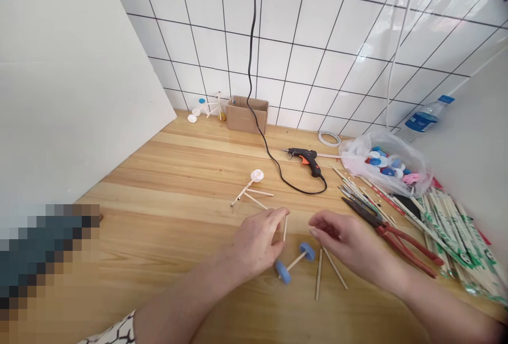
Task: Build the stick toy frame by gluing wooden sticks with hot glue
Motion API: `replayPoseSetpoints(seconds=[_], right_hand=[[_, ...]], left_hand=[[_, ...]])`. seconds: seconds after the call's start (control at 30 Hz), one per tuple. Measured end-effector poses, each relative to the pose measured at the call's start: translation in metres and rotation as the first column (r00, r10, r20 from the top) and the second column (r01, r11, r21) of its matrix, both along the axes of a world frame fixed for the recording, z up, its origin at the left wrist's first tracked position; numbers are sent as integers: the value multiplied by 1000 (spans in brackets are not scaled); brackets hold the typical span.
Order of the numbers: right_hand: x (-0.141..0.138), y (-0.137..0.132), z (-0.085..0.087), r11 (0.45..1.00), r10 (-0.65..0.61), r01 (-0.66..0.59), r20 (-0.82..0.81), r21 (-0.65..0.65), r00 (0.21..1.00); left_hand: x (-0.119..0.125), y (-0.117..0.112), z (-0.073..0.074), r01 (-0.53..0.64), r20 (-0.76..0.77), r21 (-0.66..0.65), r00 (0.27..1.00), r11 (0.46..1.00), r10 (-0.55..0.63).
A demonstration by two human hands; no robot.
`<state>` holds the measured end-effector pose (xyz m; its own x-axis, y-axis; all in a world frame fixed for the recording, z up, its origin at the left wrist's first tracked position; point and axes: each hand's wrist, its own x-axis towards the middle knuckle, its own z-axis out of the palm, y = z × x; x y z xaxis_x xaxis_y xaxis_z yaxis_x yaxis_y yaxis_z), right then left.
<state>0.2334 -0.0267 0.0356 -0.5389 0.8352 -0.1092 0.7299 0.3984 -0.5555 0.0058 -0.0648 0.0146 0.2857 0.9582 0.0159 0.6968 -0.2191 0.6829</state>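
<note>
My left hand (257, 242) hovers low over the wooden table (166, 174), its fingertips pinched on a short wooden stick (284, 228) that stands nearly upright. My right hand (344, 243) is just to its right, fingers curled loosely with nothing visible in them. Between and below the hands lies an axle (294, 263), a stick with a blue bottle cap on each end. Two loose sticks (327, 275) lie beside it under my right hand. Farther back rests a stick frame with a white cap (254, 188).
A black glue gun (305, 159) with its cord lies behind the hands. Red-handled pliers (392, 233) and wrapped chopsticks (448, 233) are on the right, beside a bag of caps (387, 166), a tape roll (329, 138) and a bottle (424, 119). A cardboard box (246, 114) and small stick bicycle (206, 107) stand at the wall.
</note>
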Motion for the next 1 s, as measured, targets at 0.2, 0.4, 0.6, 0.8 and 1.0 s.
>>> replayPoseSetpoints(seconds=[0.2, 0.4, 0.6, 0.8, 1.0], right_hand=[[-72, 30, -1, 956, -32, -22, -179, -293, 983], [-86, 39, 0, 939, -45, -3, -131, -345, 990], [-89, 54, -14, 988, -97, 95, -6, -124, 995], [-89, 45, -18, 998, -60, 60, 17, 4, 998], [-93, 35, -7, 1000, -6, 2, 161, 24, 987]], left_hand=[[-6, 5, 6, -49, 23, -11, 999, 999, 49], [-11, 9, 2, -49, -18, 33, 999, 998, 50], [-17, 9, -13, -70, -169, 136, 981, 988, 93], [-18, 10, -5, -120, -322, 104, 935, 987, 148], [-17, 10, 5, -97, -481, 42, 870, 994, 105]])
